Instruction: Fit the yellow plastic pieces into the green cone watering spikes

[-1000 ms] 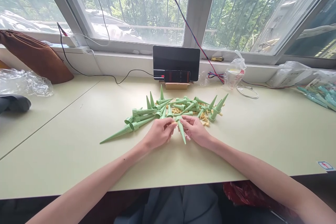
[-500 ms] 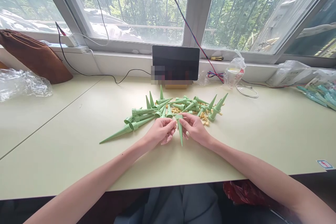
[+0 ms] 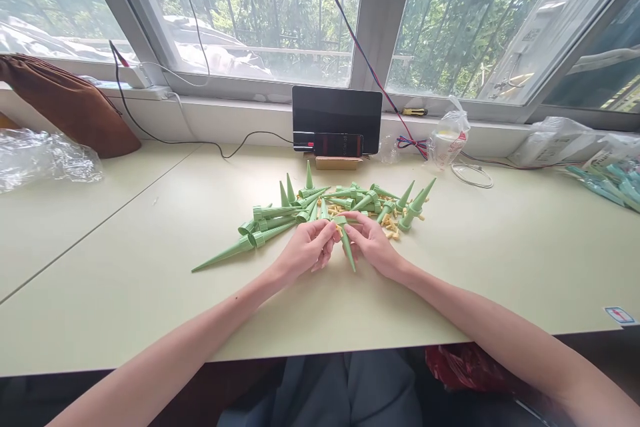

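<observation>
My right hand (image 3: 374, 244) is closed on a green plastic spike (image 3: 347, 248), thumb on its side and fingers around its wide collar. The spike's point slants down and to the right. My left hand (image 3: 311, 243) pinches a small yellow plastic piece (image 3: 339, 231) against the spike near the collar. I cannot tell whether the piece is seated in the spike. Just beyond my hands lies a heap of green spikes (image 3: 275, 212), several of them standing point up. Small yellow pieces (image 3: 393, 227) are scattered among them, mostly on the right.
At the back a dark tablet (image 3: 337, 113) leans upright, with a phone (image 3: 340, 145) on a cardboard stand (image 3: 337, 163) before it. A bagged cup (image 3: 448, 137) and a coiled white cable (image 3: 471, 175) stand right of it. Far left are a brown bag (image 3: 75, 107) and clear plastic wrap (image 3: 45, 160).
The spike in my right hand has tilted, its point swinging to the right and slightly up. The yellow piece at my left fingertips now shows beside the collar.
</observation>
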Motion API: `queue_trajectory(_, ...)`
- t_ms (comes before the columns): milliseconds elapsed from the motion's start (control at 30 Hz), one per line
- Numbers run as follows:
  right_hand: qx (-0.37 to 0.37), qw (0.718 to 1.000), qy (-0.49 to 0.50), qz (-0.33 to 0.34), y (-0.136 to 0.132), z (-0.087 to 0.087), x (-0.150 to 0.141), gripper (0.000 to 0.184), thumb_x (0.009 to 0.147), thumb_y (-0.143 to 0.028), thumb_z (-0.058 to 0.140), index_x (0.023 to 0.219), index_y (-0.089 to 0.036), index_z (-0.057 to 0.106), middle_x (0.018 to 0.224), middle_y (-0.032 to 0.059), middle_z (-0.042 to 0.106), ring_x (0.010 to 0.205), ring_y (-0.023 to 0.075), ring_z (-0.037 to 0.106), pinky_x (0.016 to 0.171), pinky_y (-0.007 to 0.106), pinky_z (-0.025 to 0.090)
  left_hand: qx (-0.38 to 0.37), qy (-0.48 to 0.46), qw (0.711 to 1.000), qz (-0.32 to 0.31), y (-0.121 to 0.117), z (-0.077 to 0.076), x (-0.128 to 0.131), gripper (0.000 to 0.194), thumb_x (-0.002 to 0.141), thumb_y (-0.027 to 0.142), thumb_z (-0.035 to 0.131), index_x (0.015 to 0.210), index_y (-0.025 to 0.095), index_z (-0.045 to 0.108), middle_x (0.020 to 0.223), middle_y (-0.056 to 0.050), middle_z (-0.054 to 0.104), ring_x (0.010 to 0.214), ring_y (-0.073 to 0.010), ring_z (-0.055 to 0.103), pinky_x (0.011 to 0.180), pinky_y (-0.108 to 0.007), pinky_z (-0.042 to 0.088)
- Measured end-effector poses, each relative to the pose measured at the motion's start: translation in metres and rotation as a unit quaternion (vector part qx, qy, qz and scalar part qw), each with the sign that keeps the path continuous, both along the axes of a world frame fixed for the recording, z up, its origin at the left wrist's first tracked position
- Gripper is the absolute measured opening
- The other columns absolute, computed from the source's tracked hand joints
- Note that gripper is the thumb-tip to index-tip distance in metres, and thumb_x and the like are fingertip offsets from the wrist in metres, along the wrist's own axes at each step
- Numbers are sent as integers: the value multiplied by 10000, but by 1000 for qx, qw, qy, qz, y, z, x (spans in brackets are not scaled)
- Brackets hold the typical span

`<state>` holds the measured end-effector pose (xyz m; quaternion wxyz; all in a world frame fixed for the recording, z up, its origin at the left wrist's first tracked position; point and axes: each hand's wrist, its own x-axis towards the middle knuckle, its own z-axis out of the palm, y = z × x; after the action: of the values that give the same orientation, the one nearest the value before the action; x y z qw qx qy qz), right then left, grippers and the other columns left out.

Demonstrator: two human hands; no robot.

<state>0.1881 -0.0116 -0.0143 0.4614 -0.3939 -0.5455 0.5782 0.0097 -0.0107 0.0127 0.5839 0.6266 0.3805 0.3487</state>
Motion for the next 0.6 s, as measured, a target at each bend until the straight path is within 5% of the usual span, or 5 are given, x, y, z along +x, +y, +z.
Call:
queue_trajectory(367,22,998,-34,40,1,0,2,396,911,-430,586,1253,-234,547,767,-11,621,428,86,523,449,252,474,230,140,962,44,-3,-6,0,263,866,392,622,741,177,537,598,36,501,497,-83,403,480,-211,324)
queue_trajectory(600,47,996,-32,76,0,1,1,434,906,-426,593,1283,-213,558,784,2,624,503,106,541,475,263,498,309,183,932,53,-4,-13,2,215,875,301,572,726,192,462,560,68,417,488,-82,335,491,-222,296)
